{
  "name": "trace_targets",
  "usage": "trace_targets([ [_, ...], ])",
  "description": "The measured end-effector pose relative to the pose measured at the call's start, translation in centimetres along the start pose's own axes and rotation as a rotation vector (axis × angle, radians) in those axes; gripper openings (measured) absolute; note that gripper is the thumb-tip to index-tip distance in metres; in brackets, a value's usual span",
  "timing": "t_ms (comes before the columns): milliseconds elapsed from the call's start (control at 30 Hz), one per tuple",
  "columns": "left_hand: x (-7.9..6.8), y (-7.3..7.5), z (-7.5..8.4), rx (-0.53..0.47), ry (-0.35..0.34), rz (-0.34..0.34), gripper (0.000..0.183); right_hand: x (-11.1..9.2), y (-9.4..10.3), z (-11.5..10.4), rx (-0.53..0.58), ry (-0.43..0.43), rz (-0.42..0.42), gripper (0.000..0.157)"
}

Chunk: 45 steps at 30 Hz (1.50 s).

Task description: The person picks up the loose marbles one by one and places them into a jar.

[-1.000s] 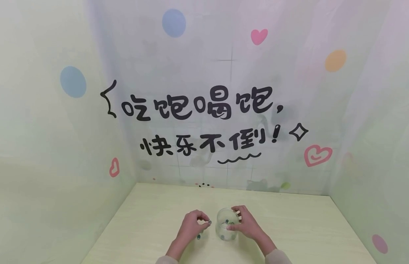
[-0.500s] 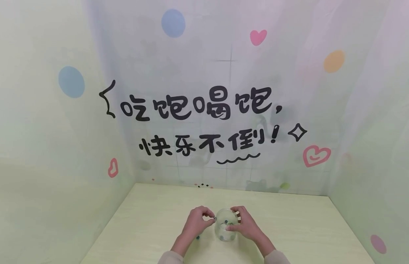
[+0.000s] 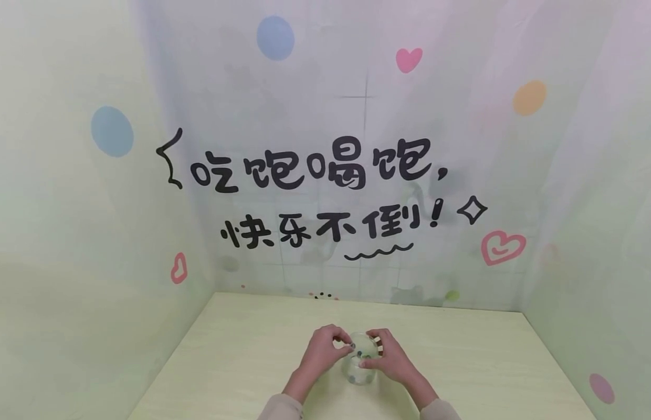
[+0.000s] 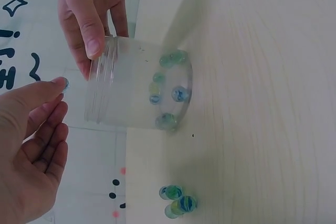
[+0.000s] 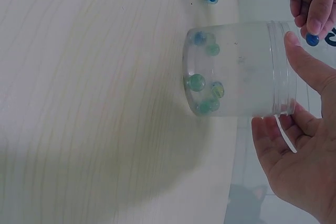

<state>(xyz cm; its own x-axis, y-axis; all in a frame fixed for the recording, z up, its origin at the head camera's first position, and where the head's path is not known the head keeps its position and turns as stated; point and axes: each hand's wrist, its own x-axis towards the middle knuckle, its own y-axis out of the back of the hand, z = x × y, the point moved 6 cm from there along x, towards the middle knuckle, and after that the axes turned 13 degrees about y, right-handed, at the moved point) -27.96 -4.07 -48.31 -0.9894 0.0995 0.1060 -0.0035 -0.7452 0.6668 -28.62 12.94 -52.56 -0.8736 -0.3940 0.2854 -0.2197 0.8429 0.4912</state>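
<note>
A clear plastic jar (image 3: pixel 361 375) stands upright on the table, with several green, blue and yellowish marbles (image 5: pixel 197 83) lying on its bottom. My right hand (image 3: pixel 392 359) holds the jar around its threaded neck, thumb on the near side and fingers on the far side. Between the thumb and finger of my left hand (image 3: pixel 322 353) is a blue marble (image 5: pixel 312 39), pinched just over the jar's mouth. In the left wrist view, most of that marble is hidden by the thumb.
Several loose marbles (image 4: pixel 178 202) sit bunched on the pale wood-grain table (image 3: pixel 241 350), to the left of the jar. A printed fabric wall (image 3: pixel 325 268) rises behind the table, with side walls left and right.
My left hand has moved right with the pinched marble, from beside the jar to over its mouth. My right hand and the jar have stayed nearly still.
</note>
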Motion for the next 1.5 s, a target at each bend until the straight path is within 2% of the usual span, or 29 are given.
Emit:
trace_targets([
  [133,0.4,-0.3,0.3,0.005,0.002,-0.011,0.009,0.1,-0.1,0.0,0.003,0.005,0.002,0.067],
  [267,0.9,-0.1,-0.2,0.006,0.03,-0.005,0.008,0.2,-0.2,-0.1,0.011,0.012,0.001,0.067],
  [467,1.3,1.2,-1.4,0.009,0.049,0.029,0.006,0.3,0.0,-0.3,0.003,-0.002,0.013,0.066],
  [800,1.9,3.0,-3.8,0.056,0.112,0.039,0.004,0.4,0.2,-0.6,0.005,-0.004,0.031,0.066],
  [1200,1.9,3.4,-6.1,0.063,0.161,0.029,0.005,0.6,0.1,-0.4,0.015,-0.004,0.027,0.066],
  [1500,1.2,3.4,-7.3,0.06,0.197,0.007,0.007,0.4,0.0,-0.5,0.005,-0.007,0.04,0.066],
])
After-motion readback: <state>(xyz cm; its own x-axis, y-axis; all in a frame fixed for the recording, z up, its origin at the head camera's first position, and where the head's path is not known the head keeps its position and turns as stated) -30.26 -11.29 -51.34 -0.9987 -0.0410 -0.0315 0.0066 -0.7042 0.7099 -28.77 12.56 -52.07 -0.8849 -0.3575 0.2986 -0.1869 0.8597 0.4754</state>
